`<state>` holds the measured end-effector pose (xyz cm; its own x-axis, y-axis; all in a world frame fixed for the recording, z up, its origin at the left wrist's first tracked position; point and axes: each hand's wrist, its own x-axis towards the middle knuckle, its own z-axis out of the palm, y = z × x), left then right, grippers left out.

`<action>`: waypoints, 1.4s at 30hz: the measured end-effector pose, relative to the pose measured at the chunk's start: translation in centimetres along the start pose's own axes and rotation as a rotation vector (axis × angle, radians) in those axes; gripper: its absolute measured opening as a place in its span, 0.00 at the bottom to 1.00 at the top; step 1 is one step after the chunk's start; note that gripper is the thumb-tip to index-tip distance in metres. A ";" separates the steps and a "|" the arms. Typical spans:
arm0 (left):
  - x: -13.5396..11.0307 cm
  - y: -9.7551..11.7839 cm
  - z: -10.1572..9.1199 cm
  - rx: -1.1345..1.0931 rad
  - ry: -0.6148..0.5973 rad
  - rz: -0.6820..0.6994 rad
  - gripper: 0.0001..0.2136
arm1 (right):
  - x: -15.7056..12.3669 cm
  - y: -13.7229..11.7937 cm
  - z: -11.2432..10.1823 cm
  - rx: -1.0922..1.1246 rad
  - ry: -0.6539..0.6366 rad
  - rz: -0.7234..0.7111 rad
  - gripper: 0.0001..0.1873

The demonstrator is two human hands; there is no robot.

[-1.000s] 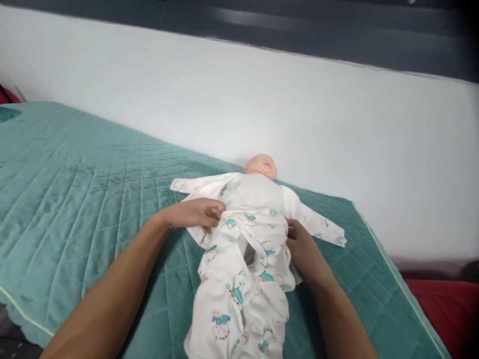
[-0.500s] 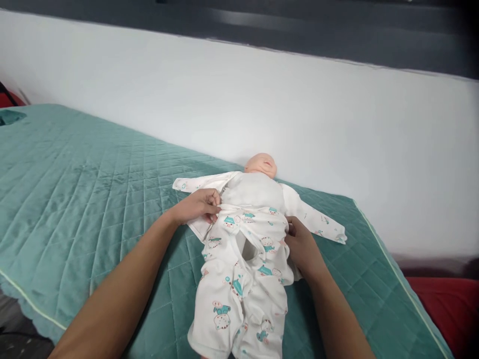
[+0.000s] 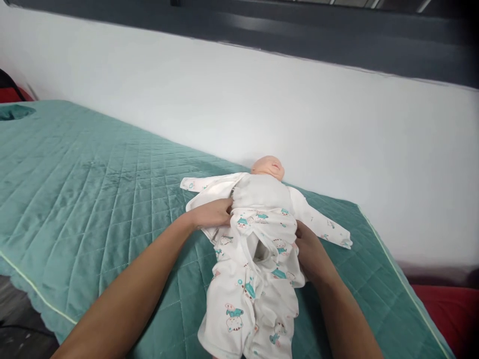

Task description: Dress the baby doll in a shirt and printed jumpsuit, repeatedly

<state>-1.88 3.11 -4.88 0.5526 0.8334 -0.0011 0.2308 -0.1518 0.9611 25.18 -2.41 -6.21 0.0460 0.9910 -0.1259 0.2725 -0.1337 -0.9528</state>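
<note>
A baby doll (image 3: 267, 167) lies on its back with its head by the wall. Around its legs and hips are white baby pants (image 3: 228, 284) printed with teal and pink figures; there is an opening at the crotch. The matching baby top (image 3: 324, 222) is spread open, both sleeves stretched outward, baring the white cloth torso (image 3: 262, 194). At the left end of the waistband, my left hand (image 3: 212, 214) is closed on the pants, its fingertips partly hidden. My right hand (image 3: 313, 253) grips the pants at the opposite hip, with most of its fingers out of sight behind the fabric.
A green quilted cover (image 3: 101, 184) lies under the doll, reaching to the white wall (image 3: 209, 99). Red seats (image 3: 449, 314) show at the right and far left. Dark floor (image 3: 18, 319) appears at the lower left.
My left hand has turned, and its fingers are now tucked further in at the waistband. My right hand stays at the other hip. The whole view has shifted slightly.
</note>
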 end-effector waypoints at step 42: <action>-1.1 0.5 -0.4 -0.031 0.171 0.108 0.08 | -0.5 -0.6 0.5 -0.036 0.415 -0.340 0.06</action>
<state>-2.71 2.31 -4.34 0.4280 0.8917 0.1472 0.1510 -0.2311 0.9611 24.46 -2.78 -5.70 0.3235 0.8921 0.3154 0.3709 0.1871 -0.9096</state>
